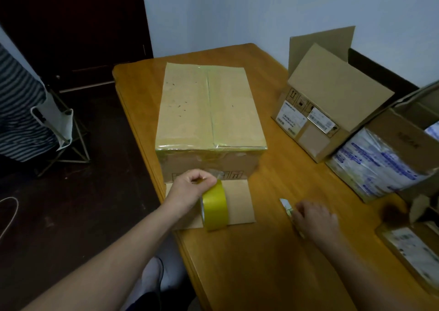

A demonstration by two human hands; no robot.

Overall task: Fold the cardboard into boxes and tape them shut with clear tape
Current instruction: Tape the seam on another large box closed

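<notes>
Partly, R hand (316,218) hides blurry cutter (285,205).

Gripping the tape roll (215,207) upright with the left hand (193,188), over flat cardboard (240,201) just in front of the taped box (209,111). Holding a small cutter (285,205) with the right hand (317,219), low on the wooden surface (261,258).

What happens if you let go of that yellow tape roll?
Probably a little: the tape roll stands on its round edge on flat cardboard, so it could roll or topple. The strip seemingly stuck to the box would likely tether it. It looks stiff, not squashy, in the left hand.
</notes>
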